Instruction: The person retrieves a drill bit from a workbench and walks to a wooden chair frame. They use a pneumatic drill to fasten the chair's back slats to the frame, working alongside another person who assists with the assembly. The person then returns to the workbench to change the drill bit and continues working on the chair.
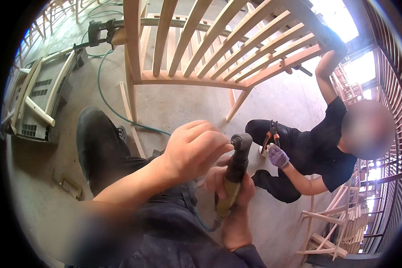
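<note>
My right hand (245, 190) is wrapped round the olive and black body of a right-angle air tool (233, 186), held upright with its angled head at the top. At that head my left hand (194, 149) pinches its fingertips together against the round socket end. Whatever small piece sits between those fingertips is too hidden to name. A green air hose (103, 96) runs across the floor toward me, and a hose also leaves the tool's lower end. Beyond my hands stands a slatted wooden frame (183, 79), with a long bar clamp (103, 33) across it.
On the right a co-worker crouches, one gloved hand (278, 155) beside orange-handled pliers (272, 134), the other arm raised to the frame. A dark crate (53, 96) with wooden parts stands left. A small clamp (70, 187) lies on the floor. Wooden pieces (350, 230) are stacked lower right.
</note>
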### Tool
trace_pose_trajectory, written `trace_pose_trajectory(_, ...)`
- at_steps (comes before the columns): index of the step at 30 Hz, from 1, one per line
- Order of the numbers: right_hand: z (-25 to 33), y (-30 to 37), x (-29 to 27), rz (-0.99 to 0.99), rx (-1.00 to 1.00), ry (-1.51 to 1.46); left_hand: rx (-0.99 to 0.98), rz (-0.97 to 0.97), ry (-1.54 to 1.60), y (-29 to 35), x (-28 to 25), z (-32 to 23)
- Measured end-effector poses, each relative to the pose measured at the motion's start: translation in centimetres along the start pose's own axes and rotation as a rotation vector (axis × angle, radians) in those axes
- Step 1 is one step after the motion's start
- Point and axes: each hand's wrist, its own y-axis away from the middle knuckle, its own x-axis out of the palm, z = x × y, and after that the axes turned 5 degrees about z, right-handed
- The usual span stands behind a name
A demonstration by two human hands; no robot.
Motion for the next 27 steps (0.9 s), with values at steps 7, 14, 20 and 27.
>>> trace_pose_trajectory(7, -1.1, -0.2, -0.4, 0.037, -0.051, -0.361, -0.03, -0.051, 0.043, -0.3, -0.3, -0.7)
trace_pose_trajectory(14, -2.6, -0.9, -1.4, 0.159, -0.044, -0.609, -0.29, -0.168, 0.312, 1.2, 2.0, -0.4)
trace_pose_trajectory(20, -3.4, -1.4, -1.4, 0.262, -0.054, -0.723, -0.281, -0.157, 0.294, 1.1, 1.8, -0.3)
trace_pose_trajectory(27, -3.6, -1.0, -1.4, 0.241, -0.041, -0.701, -0.179, -0.122, 0.26, 0.9, 1.2, 0.0)
